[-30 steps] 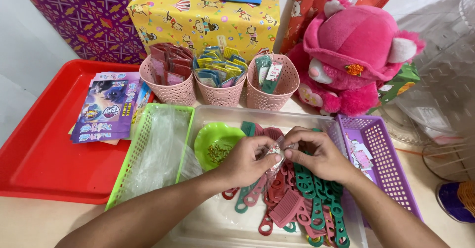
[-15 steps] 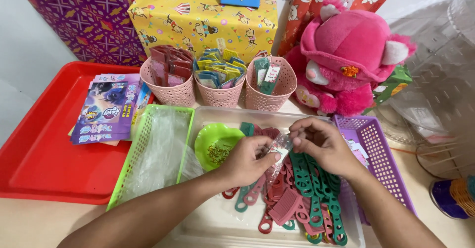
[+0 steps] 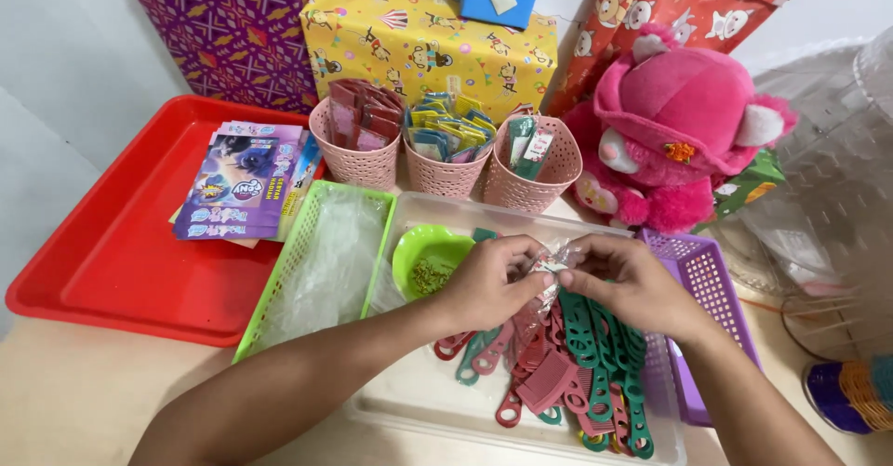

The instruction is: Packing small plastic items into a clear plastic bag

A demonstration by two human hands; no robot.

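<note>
My left hand (image 3: 488, 285) and my right hand (image 3: 628, 285) meet over a clear plastic tray (image 3: 409, 396), both pinching a small clear plastic packet (image 3: 551, 263) between their fingertips. What is inside the packet is too small to tell. Under the hands lies a heap of pink and green plastic combs (image 3: 577, 368). A lime-green heart-shaped dish (image 3: 423, 259) holding tiny gold bits sits in the tray just left of my left hand.
A green mesh basket (image 3: 316, 261) holds clear bags. A purple mesh basket (image 3: 702, 280) stands right. Three pink cups (image 3: 445, 164) hold small packets. A red tray (image 3: 112, 252) carries booklets (image 3: 237, 182). A pink plush toy (image 3: 679, 131) and wrapped boxes (image 3: 419, 43) stand behind.
Both hands have lifted the packet slightly and shifted it a little to the right over the combs; the fingers have regripped it. Nothing else moved.
</note>
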